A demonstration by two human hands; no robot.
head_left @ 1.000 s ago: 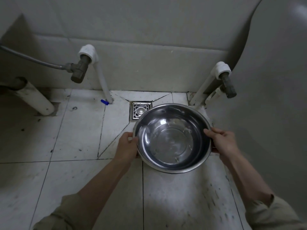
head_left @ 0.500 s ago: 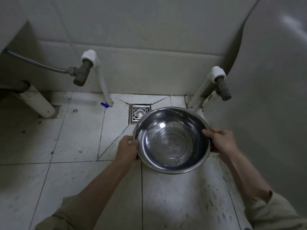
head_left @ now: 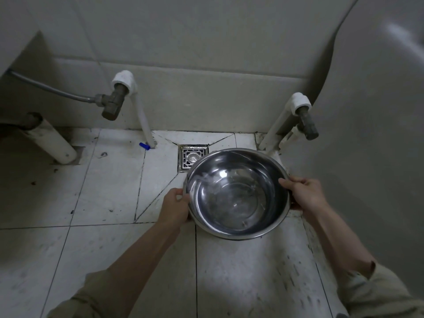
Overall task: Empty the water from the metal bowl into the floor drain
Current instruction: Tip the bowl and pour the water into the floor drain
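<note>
I hold a shiny metal bowl (head_left: pixel 237 193) over the tiled floor, with a little water lying in its bottom. My left hand (head_left: pixel 175 206) grips the rim on the left side, and my right hand (head_left: pixel 302 193) grips the rim on the right. The bowl sits roughly level, its far edge covering the near right corner of the square metal floor drain (head_left: pixel 189 157), which lies by the back wall.
A white pipe with a brass valve (head_left: pixel 114 102) and a hose rises left of the drain. Another white pipe with a valve (head_left: pixel 306 121) stands to the right, beside a large curved white fixture (head_left: pixel 367 134). A thick white pipe (head_left: pixel 49 141) slants at far left.
The bowl stays between both hands near the drain. The view has tilted so the drain and pipes sit lower in frame, and the water has sloshed slightly.
</note>
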